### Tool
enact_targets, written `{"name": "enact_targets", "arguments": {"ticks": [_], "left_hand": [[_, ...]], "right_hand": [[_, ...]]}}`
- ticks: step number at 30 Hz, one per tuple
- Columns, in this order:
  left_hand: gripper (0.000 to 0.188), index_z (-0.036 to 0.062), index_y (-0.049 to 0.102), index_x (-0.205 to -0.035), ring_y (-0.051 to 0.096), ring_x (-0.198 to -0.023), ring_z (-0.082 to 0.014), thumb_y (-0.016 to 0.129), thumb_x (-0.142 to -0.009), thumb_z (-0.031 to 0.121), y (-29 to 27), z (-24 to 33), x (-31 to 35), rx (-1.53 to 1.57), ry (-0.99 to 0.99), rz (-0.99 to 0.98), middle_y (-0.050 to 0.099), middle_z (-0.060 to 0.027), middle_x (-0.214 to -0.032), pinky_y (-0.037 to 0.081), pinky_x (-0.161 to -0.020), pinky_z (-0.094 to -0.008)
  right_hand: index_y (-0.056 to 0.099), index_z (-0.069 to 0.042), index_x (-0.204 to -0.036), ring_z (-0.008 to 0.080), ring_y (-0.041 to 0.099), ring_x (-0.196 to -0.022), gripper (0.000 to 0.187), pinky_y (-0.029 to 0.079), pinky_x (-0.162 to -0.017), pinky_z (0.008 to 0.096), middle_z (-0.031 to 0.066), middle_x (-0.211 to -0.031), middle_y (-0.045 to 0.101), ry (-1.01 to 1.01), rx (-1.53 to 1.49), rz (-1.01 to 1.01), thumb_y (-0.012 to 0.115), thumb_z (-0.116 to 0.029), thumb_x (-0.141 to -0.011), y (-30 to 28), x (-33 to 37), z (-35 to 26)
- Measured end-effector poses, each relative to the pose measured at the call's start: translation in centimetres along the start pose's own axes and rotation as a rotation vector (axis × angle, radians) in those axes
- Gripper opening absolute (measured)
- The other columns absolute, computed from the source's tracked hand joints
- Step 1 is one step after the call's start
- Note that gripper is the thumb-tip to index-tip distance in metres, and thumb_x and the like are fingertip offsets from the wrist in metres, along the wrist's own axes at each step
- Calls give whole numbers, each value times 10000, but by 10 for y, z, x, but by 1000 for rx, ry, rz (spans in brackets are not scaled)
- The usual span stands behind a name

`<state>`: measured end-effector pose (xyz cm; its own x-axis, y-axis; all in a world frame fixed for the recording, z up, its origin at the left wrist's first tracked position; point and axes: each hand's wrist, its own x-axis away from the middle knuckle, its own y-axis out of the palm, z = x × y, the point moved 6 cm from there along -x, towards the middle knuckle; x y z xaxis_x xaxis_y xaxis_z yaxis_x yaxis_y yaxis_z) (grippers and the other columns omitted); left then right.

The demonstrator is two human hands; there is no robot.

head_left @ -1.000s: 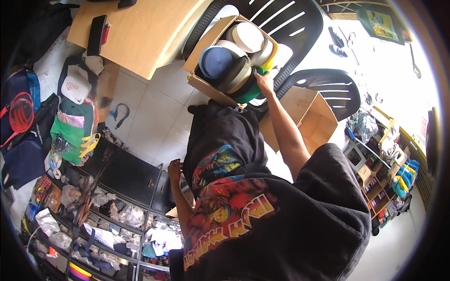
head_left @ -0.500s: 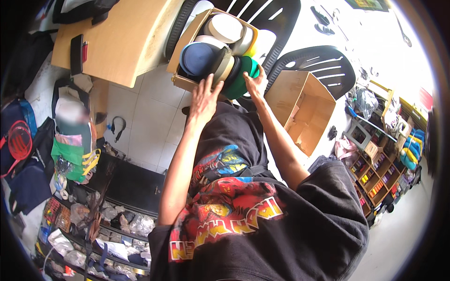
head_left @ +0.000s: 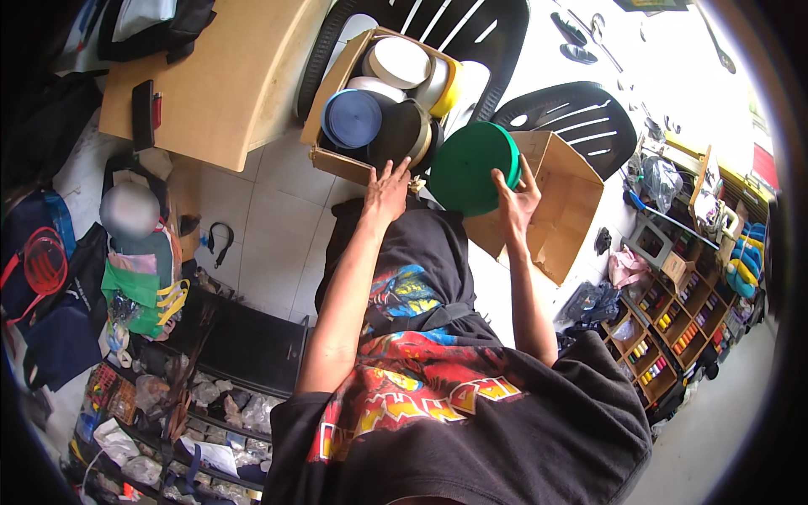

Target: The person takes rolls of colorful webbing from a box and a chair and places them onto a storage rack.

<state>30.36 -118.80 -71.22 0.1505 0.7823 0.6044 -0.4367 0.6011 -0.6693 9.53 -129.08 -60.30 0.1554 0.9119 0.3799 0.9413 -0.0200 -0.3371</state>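
Observation:
My right hand [head_left: 517, 195] grips a large, flat green roll [head_left: 473, 168] by its right edge, fingers closed round the rim. It looks like wound strap or tape and is tilted with its broad side toward me. At the near side of a cardboard box [head_left: 338, 165], my left hand [head_left: 389, 192] has its fingers spread and holds nothing. Inside that box lie a blue roll [head_left: 352, 118], a dark roll [head_left: 396, 135], a white roll [head_left: 399, 62] and a yellow roll [head_left: 449, 91], among others. The box rests on a black slatted chair [head_left: 503, 50].
A second cardboard box [head_left: 562, 202], its top open, stands to the right by another black chair [head_left: 581, 118]. A wooden table [head_left: 210, 84] is at the far left. Shelves of small packages [head_left: 219, 421] lie near left, and a rack of coloured spools [head_left: 682, 320] is at right.
The green roll has come out of the box, moving right and toward me in my right hand. My left hand has shifted slightly right and nearer, off the rolls.

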Motion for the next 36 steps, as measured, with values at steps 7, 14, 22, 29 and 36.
{"name": "enact_targets", "arguments": {"ticks": [7, 14, 22, 29, 36], "left_hand": [[423, 71, 526, -1237, 356, -1335, -337, 578, -817, 67, 3, -2, -5, 155, -31, 51, 301, -74, -1503, 303, -1079, -530], [763, 84, 428, -1352, 372, -1322, -311, 797, -693, 187, -193, 46, 66, 551, 410, 703, 395, -137, -1426, 327, -1083, -427], [570, 42, 596, -1132, 572, -1018, -196, 837, -639, 196, -247, -5, 169, 672, 471, 548, 618, -75, -1078, 460, -889, -338], [485, 26, 587, -1121, 549, -961, -152, 800, -701, 144, -217, -45, 294, 862, 328, 888, 578, -40, -1046, 435, -872, -284], [418, -29, 519, -1264, 540, -1109, -163, 501, -973, 270, -145, -49, 428, 1090, 152, 1274, 600, -92, -1142, 385, -993, -308]], "right_hand": [[464, -16, -1352, 159, 649, -889, 640, 524, -805, 287, 155, -1021, 679, -64, 87, -108, 744, -100, -784, -4, -16, -16], [557, -180, -1302, 263, 697, -818, 603, 535, -744, 340, 168, -941, 693, -477, 654, -605, 696, -118, -719, 29, 27, -165], [609, 15, -1206, 216, 704, -764, 666, 530, -734, 290, 161, -875, 705, -826, 441, -1057, 720, -22, -550, 66, 107, -272], [599, 116, -1144, 219, 698, -812, 637, 521, -752, 271, 181, -946, 698, -1059, 197, -1213, 769, -78, -561, 100, 188, -306], [586, 95, -1184, 246, 645, -971, 696, 447, -930, 311, 191, -1049, 671, -865, -136, -1264, 774, -166, -567, 119, 268, -312]]}}
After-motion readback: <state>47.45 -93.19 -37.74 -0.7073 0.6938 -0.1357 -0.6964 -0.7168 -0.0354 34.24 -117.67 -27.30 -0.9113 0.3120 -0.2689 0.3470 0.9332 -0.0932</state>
